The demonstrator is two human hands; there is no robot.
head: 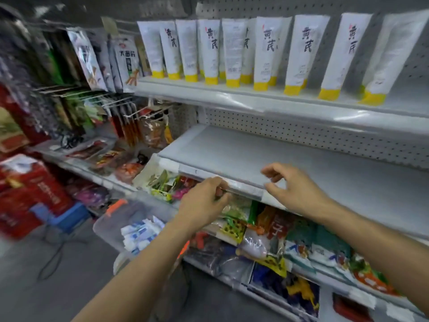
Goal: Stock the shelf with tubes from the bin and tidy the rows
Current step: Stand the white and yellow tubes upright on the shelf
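White tubes with yellow caps stand cap-down in uneven rows on the upper shelf. The grey shelf below them is bare. My left hand hovers at that shelf's front edge with fingers curled and nothing in it. My right hand is over the same front lip, fingers loosely bent and spread, holding nothing. A clear plastic bin with an orange latch sits low at the left, holding white and blue packs.
Snack bags fill the lower shelves under my arms. Hanging packets on hooks crowd the left side. Red cartons and a blue crate stand on the floor at the left. The view is blurred by motion.
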